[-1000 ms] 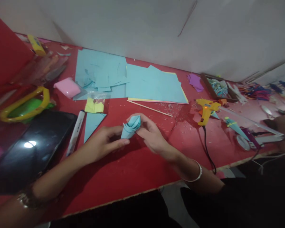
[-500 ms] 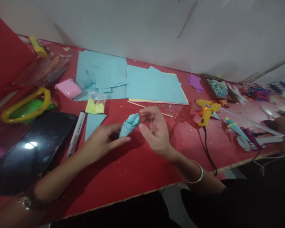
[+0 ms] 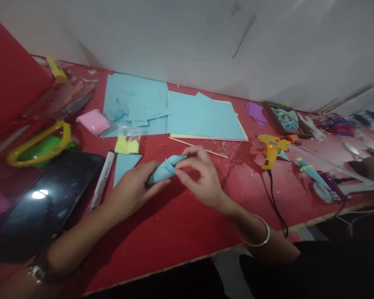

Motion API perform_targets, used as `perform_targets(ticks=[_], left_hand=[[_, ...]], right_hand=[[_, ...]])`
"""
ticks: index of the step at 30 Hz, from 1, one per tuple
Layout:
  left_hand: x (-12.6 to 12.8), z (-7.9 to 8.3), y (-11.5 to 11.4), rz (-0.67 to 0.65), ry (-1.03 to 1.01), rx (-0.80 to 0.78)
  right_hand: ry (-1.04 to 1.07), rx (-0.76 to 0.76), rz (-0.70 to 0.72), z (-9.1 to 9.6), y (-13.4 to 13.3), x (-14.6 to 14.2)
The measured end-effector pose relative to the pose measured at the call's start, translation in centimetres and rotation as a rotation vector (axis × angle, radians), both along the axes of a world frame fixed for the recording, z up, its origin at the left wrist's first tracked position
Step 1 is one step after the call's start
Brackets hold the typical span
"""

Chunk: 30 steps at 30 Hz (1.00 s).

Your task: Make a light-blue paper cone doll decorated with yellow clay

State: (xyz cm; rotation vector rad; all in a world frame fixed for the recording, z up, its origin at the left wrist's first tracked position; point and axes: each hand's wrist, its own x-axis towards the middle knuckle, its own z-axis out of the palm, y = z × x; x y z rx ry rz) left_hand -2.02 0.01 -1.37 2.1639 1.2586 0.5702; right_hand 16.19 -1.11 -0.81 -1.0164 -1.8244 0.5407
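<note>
A sheet of light blue paper rolled into a cone (image 3: 162, 172) is held above the red table. My left hand (image 3: 135, 185) wraps round its left part, with the thumb along the lower side. At the cone's right end, my right hand (image 3: 201, 176) pinches the paper edge between thumb and fingers. Just left of my left hand lies a blue paper piece (image 3: 123, 166), beside a white marker (image 3: 102, 180). A small bag of yellow clay (image 3: 127, 144) rests above that paper piece. Beyond my right hand a thin wooden stick (image 3: 216, 154) lies on the table.
Blue sheets (image 3: 202, 116) are stacked along the wall. On the right stand a yellow glue gun (image 3: 271, 151), its cord hanging over the edge, a finished-looking blue cone (image 3: 313, 171) and a box (image 3: 272, 116). A black tablet (image 3: 50, 203) and pink clay packet (image 3: 94, 121) lie left.
My right hand has closed on the cone's edge, where its fingers were apart before. The cone has tilted flatter, its opening turned away from view. The whole view has shifted slightly.
</note>
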Motion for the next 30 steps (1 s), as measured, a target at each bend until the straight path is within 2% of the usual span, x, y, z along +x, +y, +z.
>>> perform_targets(ticks=[9, 19, 22, 26, 30], left_hand=[[0.06, -0.15, -0.43, 0.112, 0.077, -0.008], [-0.38, -0.18, -0.47, 0.061, 0.216, 0.267], [-0.53, -0.39, -0.53, 0.063, 0.252, 0.328], [-0.55, -0.59, -0.47, 0.048, 0.342, 0.32], [-0.42, -0.58, -0.34, 0.013, 0.334, 0.352]], right_hand=[[0.057, -0.094, -0.023, -0.26, 0.04, -0.23], [0.264, -0.415, 0.057, -0.56, 0.0, -0.49], [0.281, -0.444, 0.075, -0.5, 0.02, -0.46], [0.28, -0.455, 0.067, -0.62, 0.07, -0.48], [0.255, -0.462, 0.062, -0.99, 0.12, -0.48]])
